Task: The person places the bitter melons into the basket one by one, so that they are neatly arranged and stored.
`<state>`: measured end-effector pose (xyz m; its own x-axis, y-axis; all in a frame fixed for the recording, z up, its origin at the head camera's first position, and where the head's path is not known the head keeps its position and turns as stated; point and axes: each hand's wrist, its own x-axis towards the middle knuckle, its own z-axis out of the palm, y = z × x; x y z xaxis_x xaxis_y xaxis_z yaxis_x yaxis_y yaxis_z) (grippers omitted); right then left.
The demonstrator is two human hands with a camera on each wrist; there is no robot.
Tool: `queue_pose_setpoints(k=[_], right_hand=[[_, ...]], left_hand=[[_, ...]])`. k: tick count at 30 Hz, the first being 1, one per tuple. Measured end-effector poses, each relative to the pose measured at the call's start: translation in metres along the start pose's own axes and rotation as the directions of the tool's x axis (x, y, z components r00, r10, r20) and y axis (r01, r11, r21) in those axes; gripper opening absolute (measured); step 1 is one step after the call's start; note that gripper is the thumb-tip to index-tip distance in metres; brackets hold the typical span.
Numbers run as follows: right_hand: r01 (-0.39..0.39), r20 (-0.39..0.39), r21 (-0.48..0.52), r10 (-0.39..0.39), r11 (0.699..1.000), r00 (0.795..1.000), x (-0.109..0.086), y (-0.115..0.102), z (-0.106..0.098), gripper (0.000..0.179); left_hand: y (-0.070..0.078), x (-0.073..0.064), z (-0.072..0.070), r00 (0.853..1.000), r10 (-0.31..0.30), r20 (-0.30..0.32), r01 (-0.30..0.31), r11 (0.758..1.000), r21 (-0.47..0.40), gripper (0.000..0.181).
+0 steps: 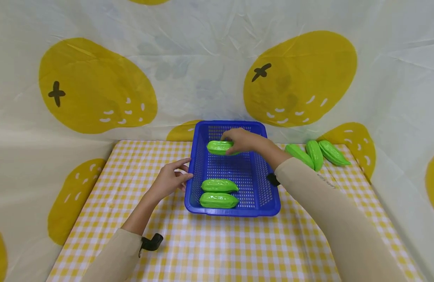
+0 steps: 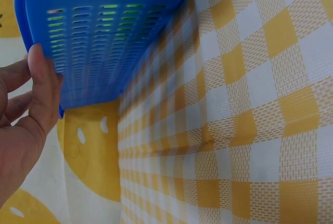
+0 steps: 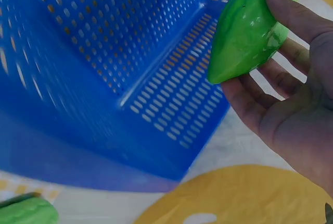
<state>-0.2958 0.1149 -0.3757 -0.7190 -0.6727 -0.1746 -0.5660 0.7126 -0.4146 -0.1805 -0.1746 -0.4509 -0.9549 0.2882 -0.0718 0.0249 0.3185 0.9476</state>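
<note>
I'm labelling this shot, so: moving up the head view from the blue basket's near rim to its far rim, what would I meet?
Near rim → nearest green vegetable → second green vegetable → third green vegetable, held by the right hand → far rim.

There's a lane right across the middle of the blue basket [image 1: 232,212], between the gourd [image 1: 216,147] in the right hand [image 1: 241,140] and the pair of gourds [image 1: 219,195] at the near end; more room opens right of that pair! The left hand [image 1: 171,178] blocks the left rim, the right forearm [image 1: 273,152] bars the right, the curtain [image 1: 203,78] closes the back. In front, tabletop [image 1: 238,246] lies open.
</note>
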Motion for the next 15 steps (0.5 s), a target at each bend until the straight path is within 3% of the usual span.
queue_pose_setpoints(k=[15], right_hand=[[-0.052, 0.122, -0.023, 0.054, 0.998, 0.991, 0.008, -0.004, 0.035, 0.051]], left_hand=[[0.0, 0.0, 0.001, 1.0, 0.001, 0.008, -0.001, 1.0, -0.019, 0.06]])
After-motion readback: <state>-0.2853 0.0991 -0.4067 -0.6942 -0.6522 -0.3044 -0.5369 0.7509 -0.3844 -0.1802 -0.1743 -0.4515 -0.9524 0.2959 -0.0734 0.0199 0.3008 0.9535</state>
